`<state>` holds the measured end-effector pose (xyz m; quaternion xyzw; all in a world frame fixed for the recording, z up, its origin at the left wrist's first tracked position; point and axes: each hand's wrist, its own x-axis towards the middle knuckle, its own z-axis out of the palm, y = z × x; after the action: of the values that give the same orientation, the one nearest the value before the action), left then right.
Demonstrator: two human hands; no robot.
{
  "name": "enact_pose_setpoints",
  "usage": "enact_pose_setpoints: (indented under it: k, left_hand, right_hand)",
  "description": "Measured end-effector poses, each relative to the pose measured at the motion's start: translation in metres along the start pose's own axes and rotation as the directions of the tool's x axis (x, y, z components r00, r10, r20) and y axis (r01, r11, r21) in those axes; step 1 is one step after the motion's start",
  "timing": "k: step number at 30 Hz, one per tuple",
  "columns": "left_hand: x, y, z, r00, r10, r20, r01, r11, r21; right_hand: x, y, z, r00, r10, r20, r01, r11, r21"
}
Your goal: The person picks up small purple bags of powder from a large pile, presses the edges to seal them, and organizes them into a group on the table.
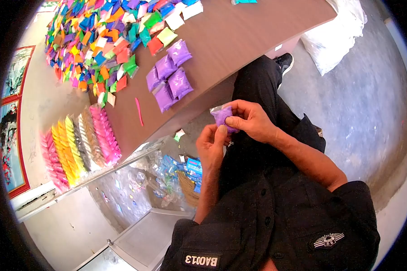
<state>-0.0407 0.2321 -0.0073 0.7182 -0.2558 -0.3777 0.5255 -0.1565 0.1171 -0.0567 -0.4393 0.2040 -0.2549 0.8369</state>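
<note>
Over my lap, a small clear packet of purple stuff (221, 115) is pinched between both hands. My right hand (252, 121) grips its right side, thumb across the front. At its lower left edge, my left hand (210, 143) has thumb and fingers closed on it. The packet's clear top edge points up and left. On the brown table (239, 31) nearby lies a group of several similar purple packets (169, 74). A thin pink stick-like tool (139, 112) rests left of them.
A large heap of small multicoloured packets (104, 40) covers the table's far left. Rows of filled strips (79, 147) in pink, yellow and other colours stand at the near corner. Plastic wrappings (167, 174) lie below the table. A white sack (336, 36) sits on the floor, right.
</note>
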Motion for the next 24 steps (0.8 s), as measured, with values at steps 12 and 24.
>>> enact_pose_setpoints:
  k: [12,24]
  left_hand:
    - [0.005,-0.002,-0.001,0.999,0.041,0.014,-0.041,0.999,-0.022]
    - [0.006,-0.002,0.003,0.997,0.067,-0.036,-0.067,0.998,-0.01]
  right_hand:
    - [0.003,-0.01,-0.001,0.998,0.061,0.034,-0.062,0.997,0.047]
    - [0.003,-0.001,-0.001,0.999,0.016,0.035,-0.018,0.997,0.071]
